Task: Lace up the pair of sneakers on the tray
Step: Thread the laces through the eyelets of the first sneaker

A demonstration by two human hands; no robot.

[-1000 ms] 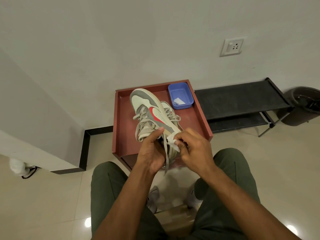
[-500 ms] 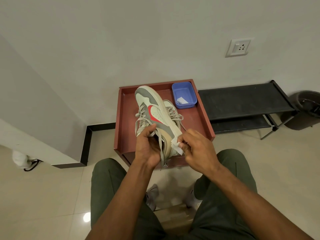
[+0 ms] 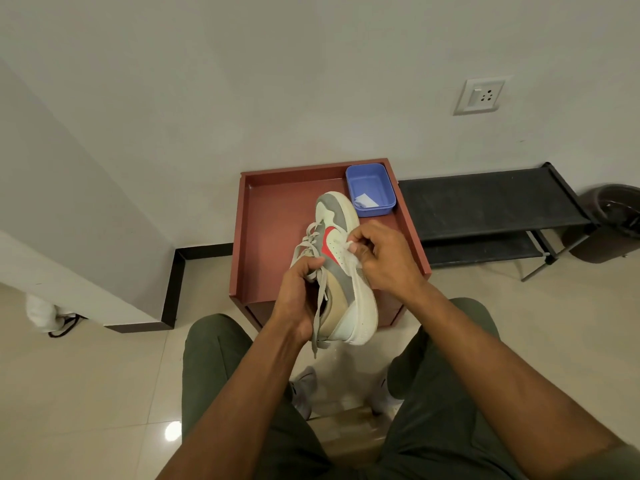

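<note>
At nine o'clock a white bundle with a black cord (image 3: 45,311) was seen on the pale tiled floor (image 3: 86,382), beside a white partition with a black skirting (image 3: 171,282). A glossy light spot was reflected on the tiles at about seven o'clock.

At the centre, a reddish-brown tray (image 3: 266,216) was set against the white wall (image 3: 277,81). The left hand (image 3: 298,299) was curled round the collar of the sneaker (image 3: 341,258), its thumb laid over the grey laces (image 3: 311,244). The sneaker (grey, cream and red) was held tilted on its side above the tray's near edge, toe toward twelve o'clock, with a lace end hung below. Its pair could not be made out.

The right hand (image 3: 384,258) was pinched on a small white piece at the sneaker's sole edge; what the piece was could not be told.

At one o'clock a blue tub (image 3: 372,188) was placed in the tray's far corner, a white scrap in it. A wall socket (image 3: 481,95) was mounted at two o'clock, with a black shoe rack (image 3: 485,202) and a dark bin (image 3: 609,223) at three o'clock.
</note>
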